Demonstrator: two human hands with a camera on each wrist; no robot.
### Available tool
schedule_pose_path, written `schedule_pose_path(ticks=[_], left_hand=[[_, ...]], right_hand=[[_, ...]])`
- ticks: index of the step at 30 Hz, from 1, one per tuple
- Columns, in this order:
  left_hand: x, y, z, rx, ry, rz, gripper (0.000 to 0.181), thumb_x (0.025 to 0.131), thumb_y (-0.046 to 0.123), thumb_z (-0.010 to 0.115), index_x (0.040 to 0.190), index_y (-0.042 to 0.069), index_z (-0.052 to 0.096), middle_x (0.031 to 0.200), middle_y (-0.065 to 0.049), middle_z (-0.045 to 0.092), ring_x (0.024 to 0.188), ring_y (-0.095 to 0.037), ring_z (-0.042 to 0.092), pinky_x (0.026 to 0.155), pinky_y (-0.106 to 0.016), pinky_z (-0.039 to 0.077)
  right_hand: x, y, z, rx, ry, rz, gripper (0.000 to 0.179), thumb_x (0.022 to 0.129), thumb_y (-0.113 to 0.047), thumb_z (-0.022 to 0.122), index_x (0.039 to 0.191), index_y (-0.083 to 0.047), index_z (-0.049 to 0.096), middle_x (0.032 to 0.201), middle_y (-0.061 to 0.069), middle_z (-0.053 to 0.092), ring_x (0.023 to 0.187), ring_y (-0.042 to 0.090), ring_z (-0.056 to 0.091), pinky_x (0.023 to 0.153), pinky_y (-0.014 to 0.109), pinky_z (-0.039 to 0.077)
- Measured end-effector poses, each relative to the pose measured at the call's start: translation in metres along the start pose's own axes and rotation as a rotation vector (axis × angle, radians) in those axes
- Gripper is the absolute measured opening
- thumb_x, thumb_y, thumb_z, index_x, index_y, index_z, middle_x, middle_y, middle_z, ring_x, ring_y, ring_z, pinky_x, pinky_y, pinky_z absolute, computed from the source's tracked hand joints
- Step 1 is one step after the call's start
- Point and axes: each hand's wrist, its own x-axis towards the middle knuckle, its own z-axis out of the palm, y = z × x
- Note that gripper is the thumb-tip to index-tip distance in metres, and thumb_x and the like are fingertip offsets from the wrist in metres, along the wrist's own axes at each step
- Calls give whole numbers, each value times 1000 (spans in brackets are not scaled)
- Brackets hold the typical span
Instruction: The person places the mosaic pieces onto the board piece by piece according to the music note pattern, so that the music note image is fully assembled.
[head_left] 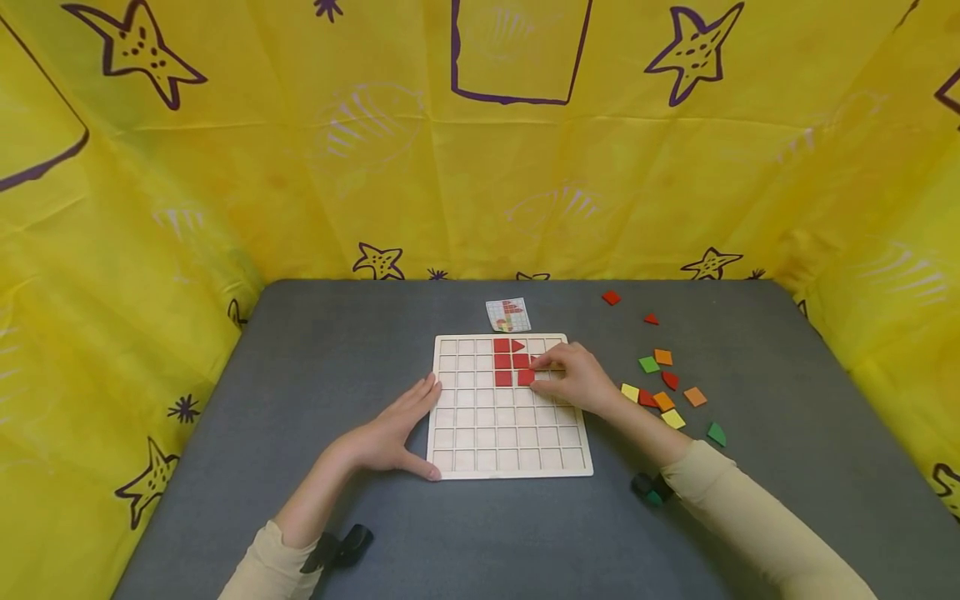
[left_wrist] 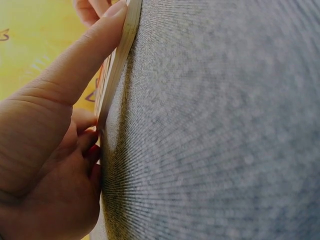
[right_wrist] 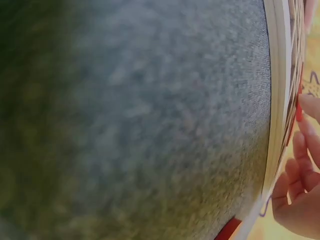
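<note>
A pale wooden grid board [head_left: 506,433] lies on the grey table, with several red square tiles [head_left: 502,361] and a red triangle [head_left: 517,346] in its upper cells. My right hand [head_left: 577,377] reaches over the board's right side. It pinches a red square tile [head_left: 527,377] between thumb and fingers, slightly askew over the third row. That tile's red edge [right_wrist: 299,112] shows at the fingertips in the right wrist view. My left hand [head_left: 392,429] rests along the left edge of the board, fingers extended, its thumb [left_wrist: 85,60] against the near corner.
Beyond the board lies a small pattern card [head_left: 508,315] with a coloured figure on a grid. Loose red, orange, yellow and green tiles, such as an orange square [head_left: 695,396] and a green piece [head_left: 717,433], are scattered to the right. Yellow cloth [head_left: 480,192] surrounds the table.
</note>
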Motion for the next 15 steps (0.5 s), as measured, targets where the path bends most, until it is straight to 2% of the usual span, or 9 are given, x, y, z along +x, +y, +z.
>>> schedule_pose_path(ticks=[9, 11, 15], left_hand=[[0, -1, 0, 0, 1, -1, 125, 67, 49, 87, 156, 4, 12, 163, -12, 1, 149, -30, -1, 114, -55, 13], [0, -1, 0, 1, 1, -4, 125, 67, 49, 87, 156, 4, 12, 163, -12, 1, 149, -30, -1, 114, -55, 13], [0, -1, 0, -1, -3, -9, 125, 67, 49, 87, 156, 5, 11, 163, -12, 1, 149, -30, -1, 114, -55, 12]], right_hand=[[3, 0, 3, 3, -5, -49, 27, 80, -22, 82, 105, -13, 76, 101, 0, 70, 96, 22, 51, 82, 39, 40], [3, 1, 2, 31, -6, -23, 28, 80, -24, 82, 106, -14, 76, 102, -1, 69, 95, 22, 51, 81, 40, 40], [4, 5, -4, 135, 28, 84, 30, 82, -29, 80, 109, -17, 75, 103, -1, 67, 93, 23, 50, 77, 38, 40]])
